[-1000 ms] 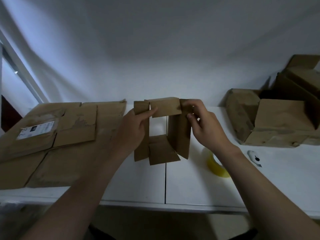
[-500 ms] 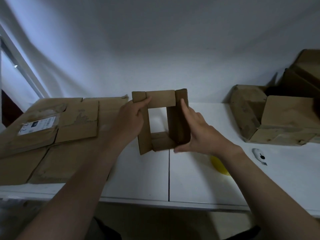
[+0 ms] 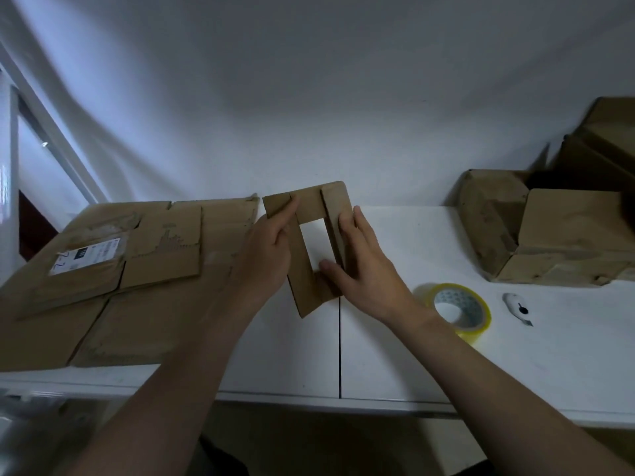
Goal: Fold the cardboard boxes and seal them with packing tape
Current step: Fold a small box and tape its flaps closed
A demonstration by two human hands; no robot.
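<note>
Over the centre seam of the white table [image 3: 395,355], a small cardboard box [image 3: 300,269] is being squared up between two hands, so the folding step is under way.

The left hand [image 3: 268,245] is gripping the box's left wall, its thumb lying across the upper corner. The right hand [image 3: 360,262] is pressing flat with straight fingers against the right wall, its thumb reaching toward the lower flap. The box is standing open as a rectangular sleeve, with white tabletop showing through it. I cannot tell whether it is resting on the table. Its board is looking matte, brown, scuffed and creased. To my eye no end is closed yet, so the flaps are wanting folding inward and holding shut. One hand is then needing to free itself for the glossy yellowish tape roll [image 3: 467,304] lying near the right wrist. A small white cutter [image 3: 517,309] is lying just beyond the roll.
</note>
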